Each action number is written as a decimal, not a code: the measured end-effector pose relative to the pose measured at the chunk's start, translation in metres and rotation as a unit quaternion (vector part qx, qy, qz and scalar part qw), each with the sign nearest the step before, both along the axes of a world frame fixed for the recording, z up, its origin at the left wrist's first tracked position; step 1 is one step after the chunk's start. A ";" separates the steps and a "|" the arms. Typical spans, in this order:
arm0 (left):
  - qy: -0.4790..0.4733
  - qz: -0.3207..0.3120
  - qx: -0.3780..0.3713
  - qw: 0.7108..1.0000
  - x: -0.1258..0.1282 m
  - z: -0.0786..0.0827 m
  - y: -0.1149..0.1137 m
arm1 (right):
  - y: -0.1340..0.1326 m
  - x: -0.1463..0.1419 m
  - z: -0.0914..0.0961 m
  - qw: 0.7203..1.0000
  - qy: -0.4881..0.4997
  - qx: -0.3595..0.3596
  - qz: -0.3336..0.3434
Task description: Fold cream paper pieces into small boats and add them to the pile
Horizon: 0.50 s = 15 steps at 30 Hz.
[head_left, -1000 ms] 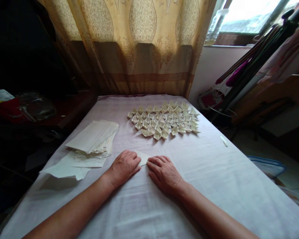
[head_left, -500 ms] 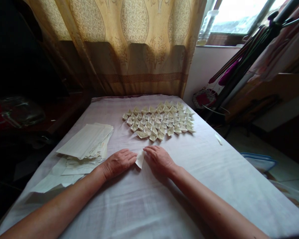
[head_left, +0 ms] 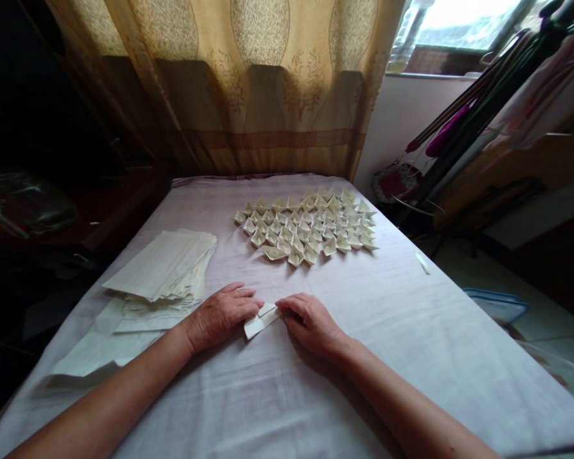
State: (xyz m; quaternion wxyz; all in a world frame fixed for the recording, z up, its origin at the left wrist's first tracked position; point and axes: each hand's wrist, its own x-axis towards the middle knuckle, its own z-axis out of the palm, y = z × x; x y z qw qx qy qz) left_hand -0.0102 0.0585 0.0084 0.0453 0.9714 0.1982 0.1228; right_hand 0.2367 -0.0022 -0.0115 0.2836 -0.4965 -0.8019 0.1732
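A small folded piece of white paper point(head_left: 261, 323) lies at a slant on the cloth between my hands, with a crease or flap along its upper side. My left hand point(head_left: 224, 317) holds its left part near the top, the fingertips resting on the flap. My right hand point(head_left: 310, 322) pinches the right end, fingers curled and pressed together. The fingers hide part of that end. Beyond my hands, several small folded paper boats point(head_left: 306, 226) stand close together in rows.
A stack of loose paper sheets point(head_left: 160, 264) lies left of my left arm. The table's pale cloth point(head_left: 402, 357) runs under everything. Near the right edge is a small white object point(head_left: 423, 262). A patterned curtain point(head_left: 268, 121) hangs behind, and a dark stand point(head_left: 483, 121) with hanging items is at right.
The paper has been turned and now shows a longer strip with a fold. My right hand has moved slightly down, its fingers more curled. The view has shifted a little.
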 end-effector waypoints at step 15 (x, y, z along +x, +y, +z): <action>0.024 0.128 -0.004 0.991 0.011 0.006 -0.051 | -0.007 -0.006 -0.005 0.999 0.016 0.014 -0.030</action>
